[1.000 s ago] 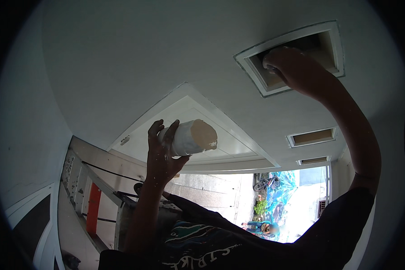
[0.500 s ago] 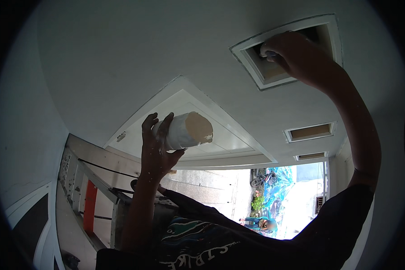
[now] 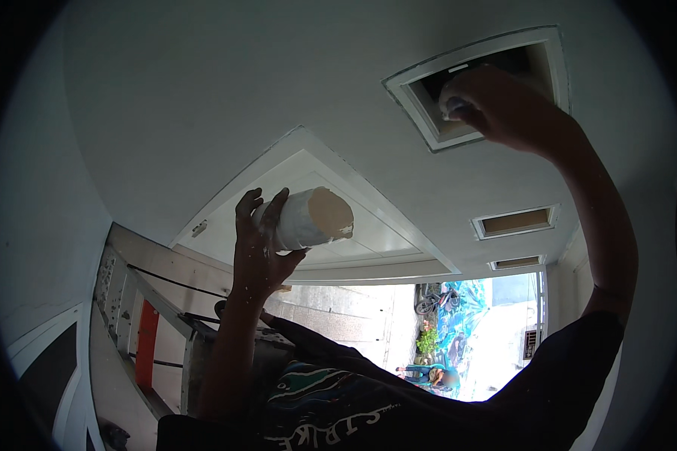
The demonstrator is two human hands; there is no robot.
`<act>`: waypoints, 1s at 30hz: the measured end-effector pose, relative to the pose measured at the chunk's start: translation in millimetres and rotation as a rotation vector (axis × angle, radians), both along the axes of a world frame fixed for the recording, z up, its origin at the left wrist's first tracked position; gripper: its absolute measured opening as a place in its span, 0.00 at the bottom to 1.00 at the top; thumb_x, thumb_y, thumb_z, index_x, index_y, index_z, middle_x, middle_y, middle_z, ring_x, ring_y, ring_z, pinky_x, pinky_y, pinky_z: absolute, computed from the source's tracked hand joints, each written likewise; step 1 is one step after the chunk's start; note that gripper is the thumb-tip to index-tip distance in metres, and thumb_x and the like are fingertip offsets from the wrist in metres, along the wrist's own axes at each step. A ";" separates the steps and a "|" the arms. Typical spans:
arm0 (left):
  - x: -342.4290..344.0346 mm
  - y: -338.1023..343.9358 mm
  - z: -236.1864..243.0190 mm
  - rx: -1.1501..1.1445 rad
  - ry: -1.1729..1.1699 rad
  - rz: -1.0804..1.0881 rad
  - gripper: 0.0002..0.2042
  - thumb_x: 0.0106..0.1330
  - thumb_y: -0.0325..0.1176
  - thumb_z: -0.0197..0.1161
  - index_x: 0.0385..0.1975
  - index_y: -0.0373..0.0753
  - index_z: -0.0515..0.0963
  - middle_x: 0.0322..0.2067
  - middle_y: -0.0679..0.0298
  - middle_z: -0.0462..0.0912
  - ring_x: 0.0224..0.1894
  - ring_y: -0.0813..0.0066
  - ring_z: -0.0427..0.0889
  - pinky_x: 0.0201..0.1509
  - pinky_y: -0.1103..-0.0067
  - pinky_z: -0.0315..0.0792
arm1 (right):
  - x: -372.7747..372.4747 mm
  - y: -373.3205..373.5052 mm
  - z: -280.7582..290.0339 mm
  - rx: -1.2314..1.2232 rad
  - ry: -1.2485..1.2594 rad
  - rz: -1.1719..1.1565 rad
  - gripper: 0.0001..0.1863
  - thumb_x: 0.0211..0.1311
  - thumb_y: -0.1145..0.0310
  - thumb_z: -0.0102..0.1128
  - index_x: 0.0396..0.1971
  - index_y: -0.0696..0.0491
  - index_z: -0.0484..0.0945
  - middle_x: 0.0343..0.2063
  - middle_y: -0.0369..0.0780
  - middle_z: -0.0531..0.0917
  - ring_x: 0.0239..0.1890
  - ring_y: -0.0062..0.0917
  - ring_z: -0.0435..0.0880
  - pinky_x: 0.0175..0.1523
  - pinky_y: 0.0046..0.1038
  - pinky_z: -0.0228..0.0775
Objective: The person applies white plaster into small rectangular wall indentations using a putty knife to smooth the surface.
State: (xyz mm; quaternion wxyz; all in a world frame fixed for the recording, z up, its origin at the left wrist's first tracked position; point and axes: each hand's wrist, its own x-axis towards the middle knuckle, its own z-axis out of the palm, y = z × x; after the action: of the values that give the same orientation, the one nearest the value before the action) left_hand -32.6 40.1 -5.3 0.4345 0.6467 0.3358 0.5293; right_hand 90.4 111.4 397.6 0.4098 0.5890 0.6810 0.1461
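Fingers of our left hand [image 3: 256, 244] wrap round a paint-smeared white cup [image 3: 292, 223], held in front of the panelled door [image 3: 387, 242]; its tan face seems to be the fill (paint, perhaps). Up and right of that door, our right hand [image 3: 496, 105] curls its fingers inside a framed opening [image 3: 470, 49]; on what, if anything, we cannot tell. Its frame looks finished white, its recess partly tan, so we judge some work left.
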 end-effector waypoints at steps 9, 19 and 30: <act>-1.3 0.2 -1.0 0.039 0.023 0.023 0.52 0.39 0.38 0.88 0.71 0.46 0.68 0.65 0.48 0.61 0.66 0.46 0.71 0.63 0.56 0.80 | -9.6 -0.8 -10.2 -0.028 -0.009 0.014 0.09 0.71 0.64 0.66 0.45 0.50 0.84 0.43 0.38 0.87 0.53 0.30 0.85 0.60 0.37 0.79; -1.7 2.0 0.9 0.058 0.042 0.028 0.52 0.39 0.38 0.88 0.71 0.44 0.67 0.66 0.49 0.60 0.64 0.47 0.72 0.62 0.56 0.82 | -21.2 2.3 -13.9 -0.052 -0.068 0.006 0.09 0.69 0.65 0.67 0.45 0.49 0.85 0.43 0.37 0.88 0.53 0.31 0.85 0.61 0.38 0.79; 1.2 -1.3 2.1 0.024 0.047 0.014 0.53 0.38 0.34 0.88 0.71 0.45 0.67 0.66 0.50 0.60 0.65 0.47 0.72 0.63 0.56 0.82 | -24.1 1.2 -1.0 -0.082 -0.052 -0.037 0.10 0.69 0.64 0.67 0.46 0.50 0.85 0.43 0.37 0.88 0.53 0.30 0.85 0.60 0.37 0.80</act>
State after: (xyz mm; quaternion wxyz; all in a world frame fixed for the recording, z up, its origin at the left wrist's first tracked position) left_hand -31.3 38.8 -3.2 0.4149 0.6619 0.3439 0.5209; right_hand 66.3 112.6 396.6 0.4537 0.5804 0.6645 0.1257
